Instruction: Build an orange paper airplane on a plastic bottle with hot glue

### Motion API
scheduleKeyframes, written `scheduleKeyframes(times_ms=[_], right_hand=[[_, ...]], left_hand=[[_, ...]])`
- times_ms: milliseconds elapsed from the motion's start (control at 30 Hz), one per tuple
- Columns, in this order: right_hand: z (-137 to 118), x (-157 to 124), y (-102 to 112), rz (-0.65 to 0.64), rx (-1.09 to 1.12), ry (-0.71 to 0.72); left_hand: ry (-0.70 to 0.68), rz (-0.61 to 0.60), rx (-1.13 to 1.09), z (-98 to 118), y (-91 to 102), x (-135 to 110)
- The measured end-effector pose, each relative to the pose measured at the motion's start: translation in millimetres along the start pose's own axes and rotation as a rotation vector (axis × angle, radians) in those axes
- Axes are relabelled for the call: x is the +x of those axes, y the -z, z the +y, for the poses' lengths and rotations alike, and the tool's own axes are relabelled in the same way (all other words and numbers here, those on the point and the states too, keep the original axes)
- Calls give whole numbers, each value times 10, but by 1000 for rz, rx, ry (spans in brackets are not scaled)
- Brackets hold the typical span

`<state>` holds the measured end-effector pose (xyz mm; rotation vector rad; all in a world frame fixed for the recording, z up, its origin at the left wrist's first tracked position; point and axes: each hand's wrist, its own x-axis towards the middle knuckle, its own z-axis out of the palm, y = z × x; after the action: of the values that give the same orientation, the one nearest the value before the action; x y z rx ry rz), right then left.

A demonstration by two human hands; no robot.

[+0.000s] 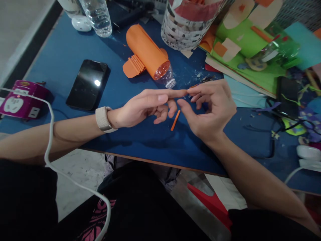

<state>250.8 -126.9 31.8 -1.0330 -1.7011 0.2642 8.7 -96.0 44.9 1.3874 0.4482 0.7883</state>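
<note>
My left hand (147, 107) reaches to the right over the blue table (62, 57), index finger stretched out and the other fingers loosely curled, with nothing in it. A light-banded watch (102, 118) sits on that wrist. My right hand (213, 107) meets the left fingertip, its fingers curled and pinching a small orange paper piece (193, 86). A thin orange paper strip (175, 119) lies just below both hands. Behind them lies a plastic bottle wrapped in orange paper (147, 53), with a pleated orange fan at its side.
A black phone (87, 83) lies to the left, with a purple power strip (21, 100) and white cable beyond it. A clear bottle (97, 16) and woven basket (185, 30) stand at the back. Green and coloured paper sheets (250, 50), cables and scraps crowd the right.
</note>
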Motion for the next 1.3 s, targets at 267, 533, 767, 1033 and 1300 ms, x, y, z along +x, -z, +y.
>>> scheduleKeyframes(times_ms=[267, 533, 767, 1033, 1300], right_hand=[[-29, 47, 109, -100, -15, -60], [-9, 42, 11, 20, -3, 296], [-44, -54, -1, -86, 75, 218], [-47, 13, -23, -22, 137, 89], [45, 13, -36, -119, 147, -185]], left_hand=[[6, 10, -22, -44, 1, 2], [99, 4, -56, -78, -19, -21], [79, 2, -12, -71, -46, -50], [-99, 60, 311, -76, -18, -59], [-527, 278, 720, -106, 28, -85]])
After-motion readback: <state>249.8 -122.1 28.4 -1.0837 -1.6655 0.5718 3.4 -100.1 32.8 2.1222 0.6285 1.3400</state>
